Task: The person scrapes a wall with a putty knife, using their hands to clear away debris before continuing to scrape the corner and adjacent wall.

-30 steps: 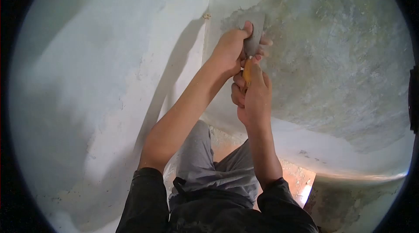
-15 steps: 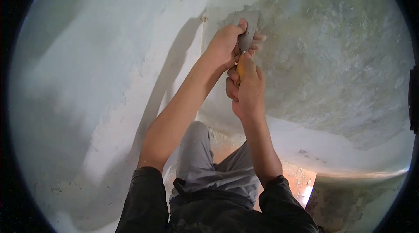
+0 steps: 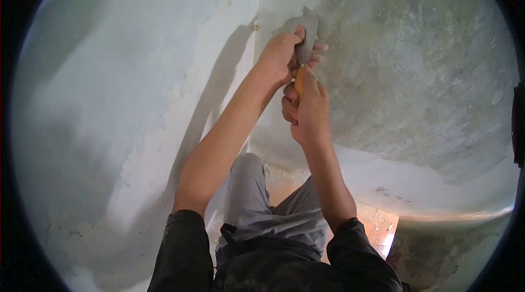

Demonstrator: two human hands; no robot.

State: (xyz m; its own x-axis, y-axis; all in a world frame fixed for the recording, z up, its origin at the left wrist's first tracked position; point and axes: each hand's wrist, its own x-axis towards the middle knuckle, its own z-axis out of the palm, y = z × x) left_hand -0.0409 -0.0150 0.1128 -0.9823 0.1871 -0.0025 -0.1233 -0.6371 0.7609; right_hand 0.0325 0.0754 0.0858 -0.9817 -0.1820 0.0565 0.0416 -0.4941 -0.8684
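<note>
A scraper with a grey metal blade (image 3: pixel 309 38) and an orange handle (image 3: pixel 298 85) is held upright near the wall corner. My right hand (image 3: pixel 309 103) is closed round the handle. My left hand (image 3: pixel 284 51) grips the blade, its thumb on the near face and its fingertips showing past the right edge. Behind the blade, the right wall (image 3: pixel 404 68) has a large rough grey-green patch. The blade's top lies in front of that patch's left edge, and contact with the wall cannot be made out.
A smooth pale wall (image 3: pixel 120 73) stands at the left, meeting the right wall at a vertical corner. Below are my grey-trousered legs (image 3: pixel 249 193) and an orange-brown floor (image 3: pixel 374 223). A stained surface (image 3: pixel 426 251) is at the lower right.
Both hands and the scraper have shifted slightly left in the view. The blade is tilted a little differently. Both hands keep their hold.
</note>
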